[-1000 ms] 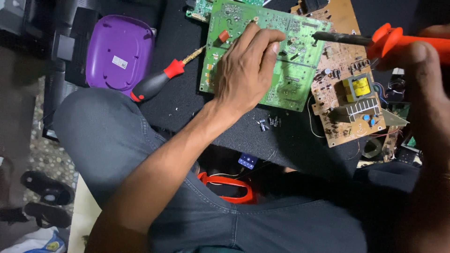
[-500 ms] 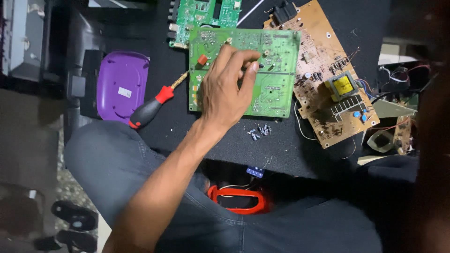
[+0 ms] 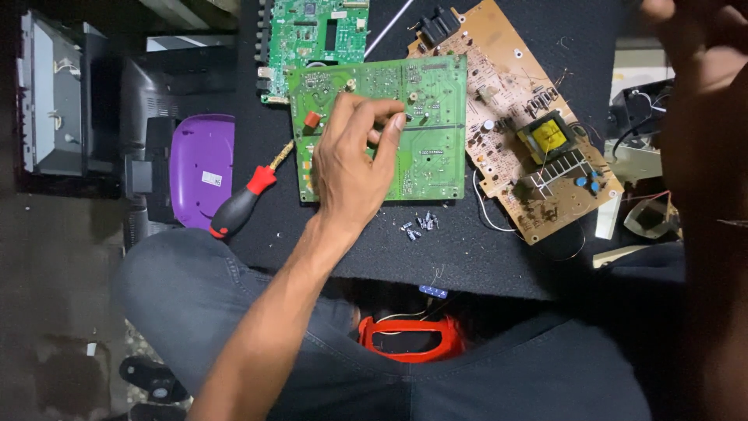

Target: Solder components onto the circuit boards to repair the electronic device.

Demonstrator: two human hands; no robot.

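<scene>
**Green circuit board under the left hand**

Green circuit board (image 3: 425, 117) is lying flat on the black mat (image 3: 483, 257), near the middle of the view. The left hand (image 3: 351, 164) is resting on it, thumb and fingertips (image 3: 399, 121) pinching together over the board's centre; whether anything small is sitting between them is too fine to tell. At three o'clock from this board a brown circuit board (image 3: 514, 117) is lying tilted, touching its edge, carrying a yellow transformer (image 3: 548, 137). At twelve o'clock a second green board (image 3: 315, 35) is poking out from beneath. At eight o'clock a red-and-black screwdriver (image 3: 238, 206) is lying just beside a purple case (image 3: 201, 168). At six o'clock small loose components (image 3: 418, 224) are sitting on the mat. The right hand (image 3: 689, 70) is looming blurred at the upper right edge; its grip cannot be told.
</scene>
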